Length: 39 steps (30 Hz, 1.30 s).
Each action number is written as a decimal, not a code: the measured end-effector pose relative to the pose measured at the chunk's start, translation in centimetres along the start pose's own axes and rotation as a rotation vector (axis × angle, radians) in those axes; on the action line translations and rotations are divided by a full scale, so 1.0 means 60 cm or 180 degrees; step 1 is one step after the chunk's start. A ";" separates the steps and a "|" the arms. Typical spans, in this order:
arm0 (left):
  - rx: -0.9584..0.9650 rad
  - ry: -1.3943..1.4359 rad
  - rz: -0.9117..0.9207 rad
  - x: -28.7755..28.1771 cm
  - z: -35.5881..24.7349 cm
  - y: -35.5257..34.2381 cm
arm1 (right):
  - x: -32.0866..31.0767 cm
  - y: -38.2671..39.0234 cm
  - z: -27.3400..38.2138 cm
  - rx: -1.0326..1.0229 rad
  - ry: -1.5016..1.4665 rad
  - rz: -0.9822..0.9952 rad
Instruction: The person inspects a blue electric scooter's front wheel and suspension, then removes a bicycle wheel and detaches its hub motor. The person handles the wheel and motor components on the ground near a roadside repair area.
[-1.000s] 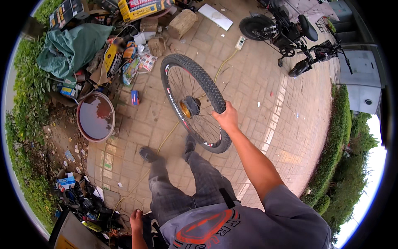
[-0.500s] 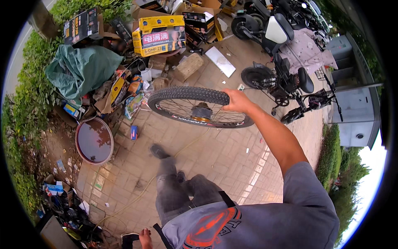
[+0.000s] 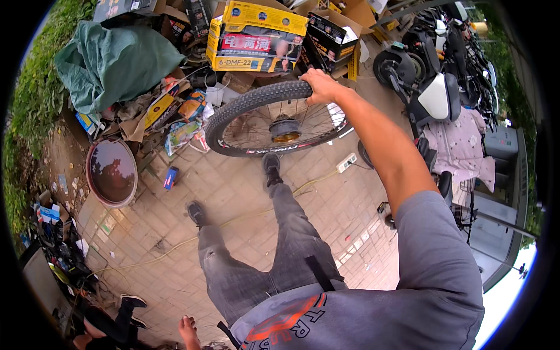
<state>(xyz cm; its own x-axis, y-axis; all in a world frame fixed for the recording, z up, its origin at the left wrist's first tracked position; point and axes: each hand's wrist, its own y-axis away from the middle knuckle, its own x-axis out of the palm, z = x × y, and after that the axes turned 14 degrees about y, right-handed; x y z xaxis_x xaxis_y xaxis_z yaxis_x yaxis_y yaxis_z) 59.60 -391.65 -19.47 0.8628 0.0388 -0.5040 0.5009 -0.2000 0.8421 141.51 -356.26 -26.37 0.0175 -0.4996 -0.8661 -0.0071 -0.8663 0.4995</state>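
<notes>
A bicycle wheel with a black knobbly tyre (image 3: pixel 254 97) hangs tilted in front of me, above the paving. My right hand (image 3: pixel 321 88) grips the tyre at its upper right, fingers wrapped over the rim. Thin spokes run in to a dark hub (image 3: pixel 284 128) with a gold-coloured ring. Low at the left of my body, my left hand (image 3: pixel 188 332) hangs with its fingers loosely bent and slightly apart, nothing visible in it. The wheel's right end lies partly behind my right forearm.
Behind the wheel, a yellow carton (image 3: pixel 259 38) sits among piled boxes beside a green tarp (image 3: pixel 111 67). A round tub (image 3: pixel 116 205) holds dark water. A cord leads to a white power strip (image 3: pixel 346 163). Scooters (image 3: pixel 434 99) stand right. Another person's shoe (image 3: pixel 133 301) shows lower left.
I have stepped forward, with both legs now apart. The wheel, still in my right hand, is closer to the cartons. The bike at the right is now mostly behind my arm.
</notes>
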 end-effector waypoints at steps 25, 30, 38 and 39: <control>-0.0071 0.0548 0.0719 0.466 0.009 0.257 | 0.244 0.082 -0.085 -0.0128 -0.0283 -0.1058; 0.0009 0.0744 0.0748 0.479 0.103 0.287 | 0.418 0.444 -0.134 0.0368 -0.0077 0.1867; 0.0832 0.0742 0.0667 0.398 0.224 0.303 | 0.492 0.668 -0.121 0.0635 -0.0625 0.1581; 0.1002 0.0714 0.0601 0.360 0.224 0.300 | 0.503 0.668 -0.073 0.0660 -0.0742 0.1509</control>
<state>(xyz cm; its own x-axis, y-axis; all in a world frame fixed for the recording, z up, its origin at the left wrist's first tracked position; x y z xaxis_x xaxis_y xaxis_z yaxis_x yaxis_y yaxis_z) 86.36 -407.56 -17.76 0.9482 0.1778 -0.2631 0.3175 -0.5116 0.7984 146.15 -406.03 -32.40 -0.2564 -0.8010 -0.5410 -0.1570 -0.5177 0.8410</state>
